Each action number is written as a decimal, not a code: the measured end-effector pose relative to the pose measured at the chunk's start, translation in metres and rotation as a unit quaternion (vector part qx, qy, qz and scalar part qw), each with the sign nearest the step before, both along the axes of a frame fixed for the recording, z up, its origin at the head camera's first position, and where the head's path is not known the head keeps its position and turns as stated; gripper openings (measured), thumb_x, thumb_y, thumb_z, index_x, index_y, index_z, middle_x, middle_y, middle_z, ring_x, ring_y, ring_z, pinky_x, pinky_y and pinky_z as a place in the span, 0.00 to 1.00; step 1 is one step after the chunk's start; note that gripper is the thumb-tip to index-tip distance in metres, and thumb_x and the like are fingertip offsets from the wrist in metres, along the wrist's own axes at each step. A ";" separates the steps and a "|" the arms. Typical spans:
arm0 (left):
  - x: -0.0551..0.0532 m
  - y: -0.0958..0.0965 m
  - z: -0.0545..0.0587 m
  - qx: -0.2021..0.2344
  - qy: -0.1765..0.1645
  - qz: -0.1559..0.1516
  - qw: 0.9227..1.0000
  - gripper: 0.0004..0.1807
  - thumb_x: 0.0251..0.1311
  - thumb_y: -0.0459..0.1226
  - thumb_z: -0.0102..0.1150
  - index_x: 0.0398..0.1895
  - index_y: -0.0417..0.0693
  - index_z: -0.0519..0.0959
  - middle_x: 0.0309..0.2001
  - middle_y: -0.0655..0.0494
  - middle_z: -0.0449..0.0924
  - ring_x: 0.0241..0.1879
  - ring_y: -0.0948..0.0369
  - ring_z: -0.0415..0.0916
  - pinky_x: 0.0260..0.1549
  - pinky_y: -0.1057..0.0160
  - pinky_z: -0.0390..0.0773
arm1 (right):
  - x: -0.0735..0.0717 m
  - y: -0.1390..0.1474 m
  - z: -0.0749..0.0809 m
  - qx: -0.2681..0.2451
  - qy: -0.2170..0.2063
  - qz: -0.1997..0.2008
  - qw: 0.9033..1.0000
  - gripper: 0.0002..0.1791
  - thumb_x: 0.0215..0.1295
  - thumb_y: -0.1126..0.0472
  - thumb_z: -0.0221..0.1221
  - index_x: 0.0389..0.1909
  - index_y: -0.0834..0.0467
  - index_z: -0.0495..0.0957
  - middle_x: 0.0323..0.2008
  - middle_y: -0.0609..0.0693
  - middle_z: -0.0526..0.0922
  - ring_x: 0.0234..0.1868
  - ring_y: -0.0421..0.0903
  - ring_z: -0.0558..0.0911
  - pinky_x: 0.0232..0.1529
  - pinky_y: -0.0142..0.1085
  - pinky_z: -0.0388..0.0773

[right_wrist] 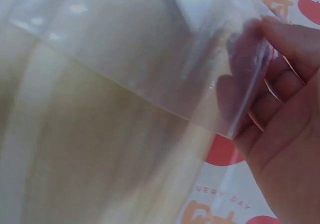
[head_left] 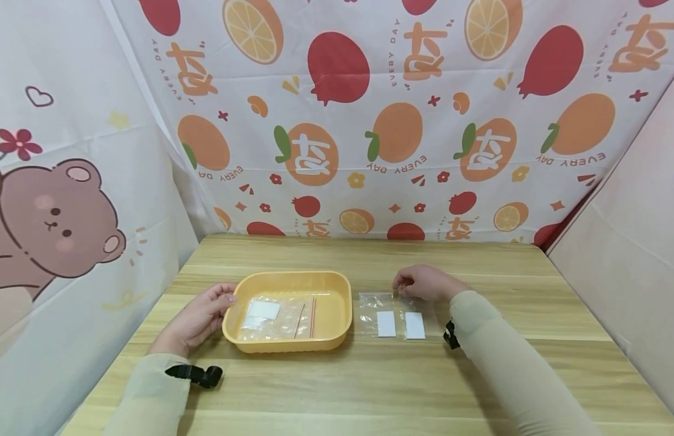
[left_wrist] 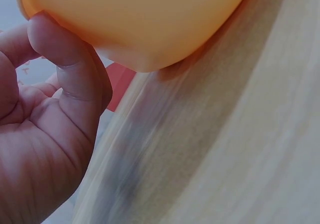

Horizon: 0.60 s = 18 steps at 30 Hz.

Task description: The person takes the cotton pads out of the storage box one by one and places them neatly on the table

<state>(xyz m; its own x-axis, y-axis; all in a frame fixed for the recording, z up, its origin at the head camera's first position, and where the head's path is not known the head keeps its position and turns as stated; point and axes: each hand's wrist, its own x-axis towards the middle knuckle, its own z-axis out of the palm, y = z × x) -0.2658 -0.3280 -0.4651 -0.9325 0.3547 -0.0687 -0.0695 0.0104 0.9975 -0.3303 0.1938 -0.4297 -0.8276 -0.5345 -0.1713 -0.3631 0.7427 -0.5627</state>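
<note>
At the left end of a yellow plastic tray, my left hand pinches the rim between thumb and fingers; the left wrist view shows the thumb against the tray's outer wall. Clear zip bags with white pieces and red seal lines lie inside it; how many overlap I cannot tell. Right of the tray, my right hand pinches the top edge of a clear zip bag with a white card in it. Close beside lies another clear bag with a white card.
The wood-grain table carries the tray and bags. A fruit-print curtain hangs along its back edge, with a bear-print curtain at the left and a pale one at the right.
</note>
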 end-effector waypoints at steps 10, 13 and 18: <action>-0.002 0.002 0.003 -0.007 -0.005 0.006 1.000 0.23 0.78 0.35 0.47 0.65 0.28 0.56 0.44 0.49 0.79 0.37 0.60 0.81 0.34 0.61 0.85 | -0.001 -0.004 -0.014 -0.022 0.017 -0.044 0.999 0.10 0.71 0.63 0.62 0.50 0.54 0.81 0.34 0.43 0.80 0.38 0.43 0.77 0.45 0.40 0.75; -0.002 0.003 0.003 -0.009 -0.007 0.005 1.000 0.23 0.78 0.35 0.48 0.65 0.28 0.56 0.45 0.49 0.79 0.37 0.60 0.81 0.34 0.61 0.85 | 0.001 -0.006 -0.015 -0.021 0.017 -0.041 0.999 0.10 0.71 0.65 0.61 0.50 0.54 0.81 0.34 0.44 0.79 0.38 0.43 0.77 0.45 0.40 0.76; -0.001 0.002 0.002 -0.006 -0.007 0.011 1.000 0.23 0.78 0.35 0.47 0.65 0.28 0.56 0.45 0.48 0.79 0.37 0.60 0.81 0.34 0.61 0.85 | 0.004 -0.008 -0.015 -0.017 0.024 -0.048 0.998 0.11 0.71 0.65 0.61 0.52 0.54 0.80 0.36 0.44 0.79 0.40 0.43 0.76 0.47 0.40 0.76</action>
